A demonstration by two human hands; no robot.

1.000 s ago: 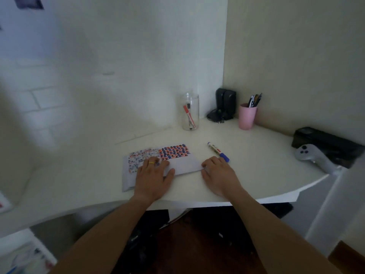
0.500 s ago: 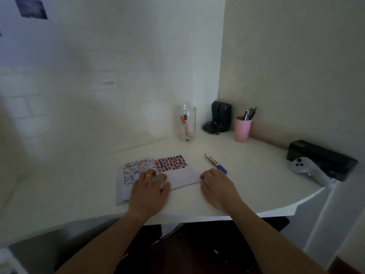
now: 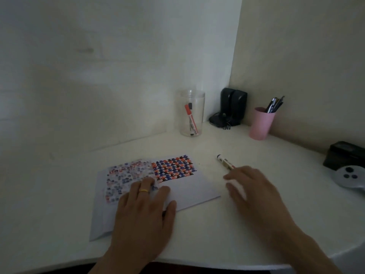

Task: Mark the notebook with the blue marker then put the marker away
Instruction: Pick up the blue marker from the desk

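1. Head view: the left hand [image 3: 142, 212] lies flat, fingers spread, on the notebook [image 3: 158, 186], its grip released and holding nothing.
2. The notebook lies on the white table [image 3: 246, 147], its patterned cover showing past the fingertips [image 3: 148, 181].
3. The marker [image 3: 225, 162] lies on the table just right of the notebook, pointing away and to the left; its near end is hidden under the right hand [image 3: 254, 190].
4. The right hand is over that near end, fingers loosely curved; whether its grip has closed on the marker I cannot tell.
5. At the back stands a clear jar [image 3: 191, 113] with a red marker [image 3: 189, 117] inside, beside a pink cup [image 3: 260, 123] of pens.
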